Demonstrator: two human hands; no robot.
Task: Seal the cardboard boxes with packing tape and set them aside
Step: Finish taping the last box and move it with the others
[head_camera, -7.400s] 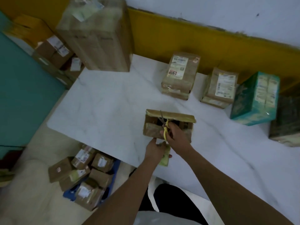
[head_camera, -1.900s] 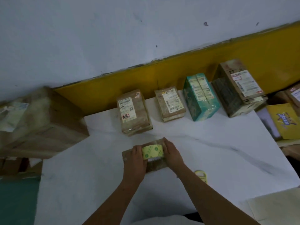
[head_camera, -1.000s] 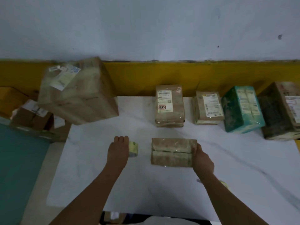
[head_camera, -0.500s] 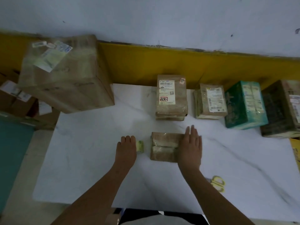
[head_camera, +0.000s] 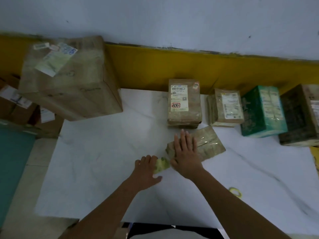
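Note:
A small brown cardboard box (head_camera: 209, 146), wrapped in clear tape, lies turned at an angle on the white table (head_camera: 103, 161). My right hand (head_camera: 185, 152) lies flat on its left half with straight fingers. Just left of the box, my left hand (head_camera: 147, 169) grips a yellow-green roll of packing tape (head_camera: 161, 165) that rests on the table. Yellow-handled scissors (head_camera: 235, 192) lie on the table to the right of my right forearm.
Along the yellow wall band stand a labelled brown box (head_camera: 183, 102), a second brown box (head_camera: 226, 107), a green box (head_camera: 263, 111) and a dark box (head_camera: 300, 116). A big carton (head_camera: 69, 78) sits at the table's back left, smaller boxes (head_camera: 15, 104) beside it.
The small box has turned from square-on to a slant, its right end swung away. My right hand slid to its left half. My left hand with the tape roll moved closer to the box.

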